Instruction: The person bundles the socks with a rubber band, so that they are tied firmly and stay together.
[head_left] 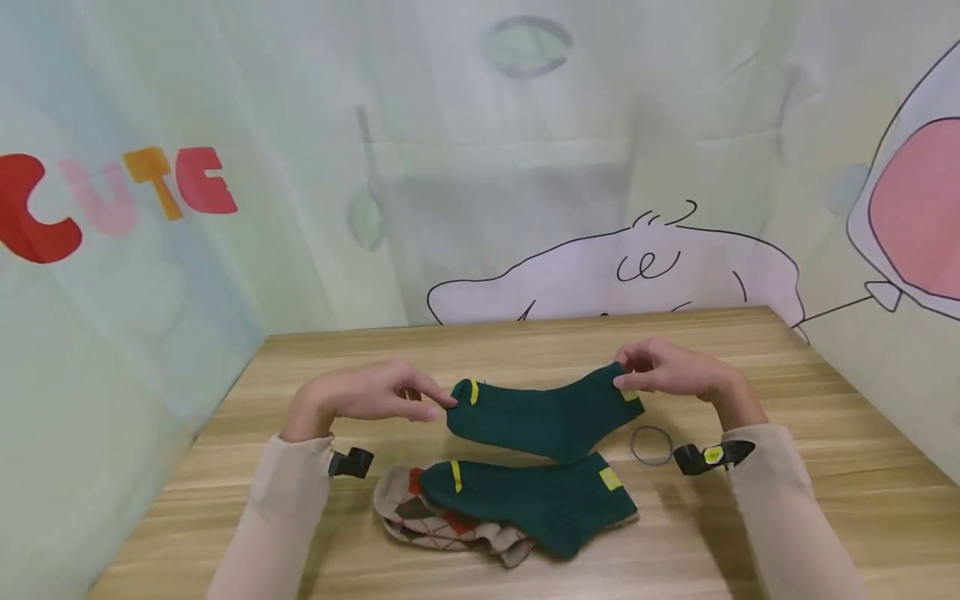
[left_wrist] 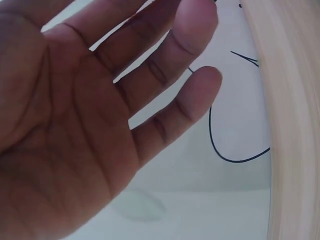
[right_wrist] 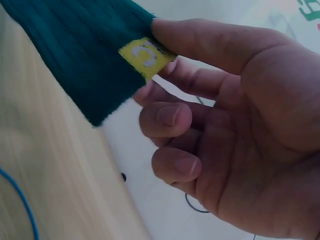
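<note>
A dark green sock [head_left: 517,415] with a yellow toe stripe is stretched between both hands. My right hand [head_left: 671,367] pinches its cuff beside the yellow label [right_wrist: 145,57], thumb on one side and fingers behind. At the toe end, my left hand [head_left: 375,392] has its index fingertip right at the fabric, its thumb apart from it. In the left wrist view the left hand [left_wrist: 85,115] shows its palm and loosely extended fingers; the sock is out of that frame. Nearer me lies a matching green sock [head_left: 525,500] on top of beige argyle socks [head_left: 427,533].
A thin bluish elastic band [head_left: 651,446] lies on the wooden table [head_left: 337,542], right of the socks. Behind the table hangs a printed curtain [head_left: 480,167]. Wrist cameras [head_left: 351,462] are strapped over both sleeves.
</note>
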